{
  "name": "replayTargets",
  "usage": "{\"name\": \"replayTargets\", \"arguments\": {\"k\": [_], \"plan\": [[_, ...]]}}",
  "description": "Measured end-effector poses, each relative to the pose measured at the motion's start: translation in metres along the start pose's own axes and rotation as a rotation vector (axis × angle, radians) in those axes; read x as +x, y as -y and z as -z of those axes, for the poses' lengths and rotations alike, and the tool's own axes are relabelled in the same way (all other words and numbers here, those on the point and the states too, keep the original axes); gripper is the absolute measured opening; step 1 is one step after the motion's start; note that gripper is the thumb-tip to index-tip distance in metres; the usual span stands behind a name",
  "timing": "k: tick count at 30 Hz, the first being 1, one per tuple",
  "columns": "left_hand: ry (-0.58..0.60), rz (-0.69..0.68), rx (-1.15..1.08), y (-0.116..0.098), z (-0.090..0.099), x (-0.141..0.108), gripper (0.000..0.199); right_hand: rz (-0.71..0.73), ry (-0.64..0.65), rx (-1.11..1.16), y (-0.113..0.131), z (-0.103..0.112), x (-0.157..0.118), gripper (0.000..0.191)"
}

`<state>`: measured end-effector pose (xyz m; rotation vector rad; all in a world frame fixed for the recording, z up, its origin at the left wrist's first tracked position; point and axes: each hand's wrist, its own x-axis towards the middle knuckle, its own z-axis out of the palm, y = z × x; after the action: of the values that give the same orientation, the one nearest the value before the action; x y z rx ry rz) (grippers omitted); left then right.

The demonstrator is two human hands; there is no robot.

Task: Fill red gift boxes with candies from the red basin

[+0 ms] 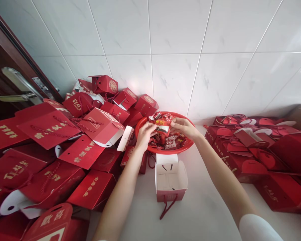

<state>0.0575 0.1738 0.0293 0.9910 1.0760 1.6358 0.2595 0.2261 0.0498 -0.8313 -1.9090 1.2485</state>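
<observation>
A red candy packet point(163, 127) is pinched between my two hands above a red basin point(165, 151). My left hand point(145, 134) holds its left end, and my right hand point(183, 128) grips its right end. Wrapped sweets point(171, 143) in red and patterned packaging fill the basin below. Just in front of the basin, a small box point(171, 180) stands open at the top, with a white inside and a dark red cord handle hanging over its near side.
Red gift boxes point(97, 127) with gold characters and rope handles lie heaped on the left. More red boxes point(256, 150) stand in rows on the right, beside a brown carton point(299, 117). A tiled wall point(175, 30) rises behind; a door handle point(20, 83) shows at upper left.
</observation>
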Motion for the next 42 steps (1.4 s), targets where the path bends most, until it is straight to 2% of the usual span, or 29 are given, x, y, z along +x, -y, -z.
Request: {"name": "replayTargets", "arguments": {"k": [2, 4, 5, 8, 12, 15, 19, 22, 26, 29, 34, 37, 42], "plan": [[-0.052, 0.01, -0.037, 0.0, 0.002, 0.002, 0.039, -0.059, -0.088, -0.37, -0.007, 0.007, 0.006, 0.024], [-0.098, 0.017, -0.066, 0.0, 0.003, 0.004, 0.038, -0.123, -0.128, -0.638, -0.016, 0.011, 0.013, 0.01], [-0.117, 0.018, -0.077, -0.001, 0.003, 0.004, 0.037, -0.151, -0.115, -0.702, -0.02, 0.01, 0.017, 0.006], [-0.159, 0.009, -0.103, -0.002, 0.001, 0.004, 0.038, -0.204, -0.048, -0.81, -0.031, 0.004, 0.023, 0.015], [-0.192, -0.044, -0.186, -0.006, -0.002, 0.002, 0.044, -0.24, -0.017, -0.859, -0.035, 0.0, 0.022, 0.018], [-0.219, -0.053, -0.274, -0.008, -0.002, 0.001, 0.041, -0.216, -0.037, -0.807, -0.031, 0.005, 0.019, 0.016], [-0.287, 0.008, -0.316, -0.01, -0.002, 0.001, 0.033, -0.149, -0.114, -0.662, -0.023, 0.006, 0.019, 0.017], [-0.274, 0.007, -0.302, -0.009, -0.002, 0.002, 0.027, -0.13, -0.119, -0.563, -0.019, -0.003, 0.027, 0.014], [-0.265, 0.001, -0.307, -0.007, -0.001, 0.003, 0.026, -0.143, -0.114, -0.481, -0.019, -0.017, 0.042, 0.022], [-0.238, 0.006, -0.32, -0.006, -0.001, 0.002, 0.029, -0.172, -0.119, -0.39, -0.021, -0.019, 0.049, 0.021], [-0.23, -0.009, -0.295, -0.008, -0.003, 0.0, 0.032, -0.219, -0.164, -0.116, -0.02, -0.005, 0.039, 0.036], [-0.19, -0.005, -0.271, -0.009, -0.005, -0.001, 0.035, -0.239, -0.144, 0.062, -0.016, -0.001, 0.03, 0.044], [-0.144, 0.015, -0.221, -0.004, -0.007, 0.001, 0.038, -0.202, -0.076, 0.283, 0.0, -0.004, 0.02, 0.044]]}}
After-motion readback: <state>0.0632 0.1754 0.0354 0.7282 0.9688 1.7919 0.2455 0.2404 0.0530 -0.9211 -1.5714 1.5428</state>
